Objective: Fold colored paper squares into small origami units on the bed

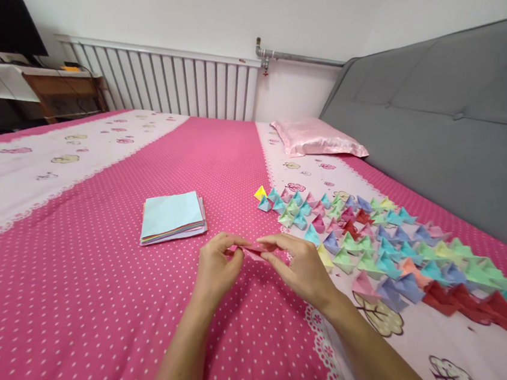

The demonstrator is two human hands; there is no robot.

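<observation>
Between my two hands is a small folded piece of pink paper, held just above the bedspread. My left hand pinches its left end between thumb and fingers. At the right end, my right hand pinches it the same way. The fingers cover most of the paper, so its exact fold is hard to make out. Beyond my left hand lies a stack of square coloured paper, with a light blue sheet on top. To the right of my right hand, many small folded paper boats in several colours stand in rows.
A pink dotted bedspread with pale printed bands covers the bed. A pink pillow rests near the grey headboard. Behind the bed are a white radiator and, at far left, a desk with a dark monitor.
</observation>
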